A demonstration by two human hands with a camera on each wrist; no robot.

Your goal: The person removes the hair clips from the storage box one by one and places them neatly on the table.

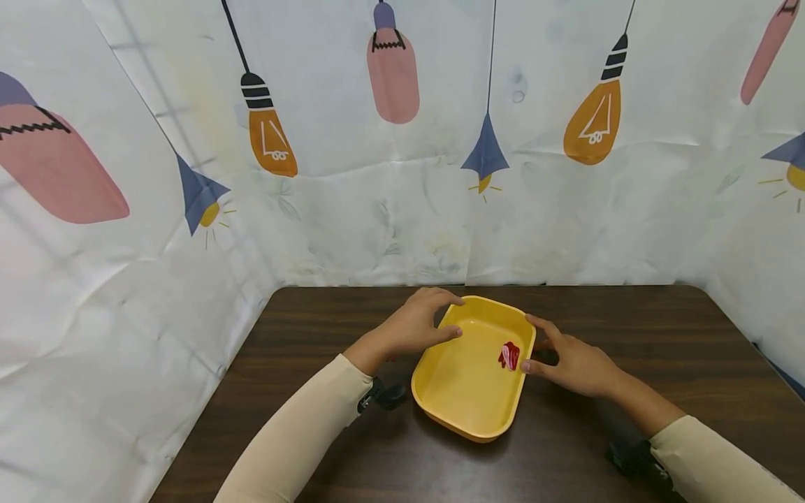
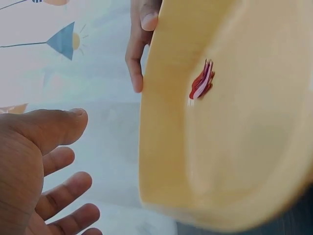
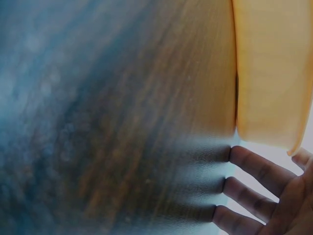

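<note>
A yellow rectangular tray (image 1: pixel 468 377) with rounded corners lies slightly turned on the table. Inside it, towards the right wall, is a small bunch of red and pink strips (image 1: pixel 509 356), also visible in the left wrist view as a slim bundle (image 2: pixel 202 82). My left hand (image 1: pixel 418 325) hovers at the tray's left rim, thumb and fingers spread around nothing. At the right rim is my right hand (image 1: pixel 575 360), index fingertip by the far corner and thumb tip against the side. In the right wrist view, its other fingers (image 3: pixel 261 169) reach down to the tabletop beside the tray.
The dark wood-grain table (image 1: pixel 339 454) extends around the tray. White curtains (image 1: pixel 402 230) printed with lamps and bulbs hang behind and at the sides. Black devices are strapped to the left wrist (image 1: pixel 382 395) and the right wrist (image 1: pixel 638 461).
</note>
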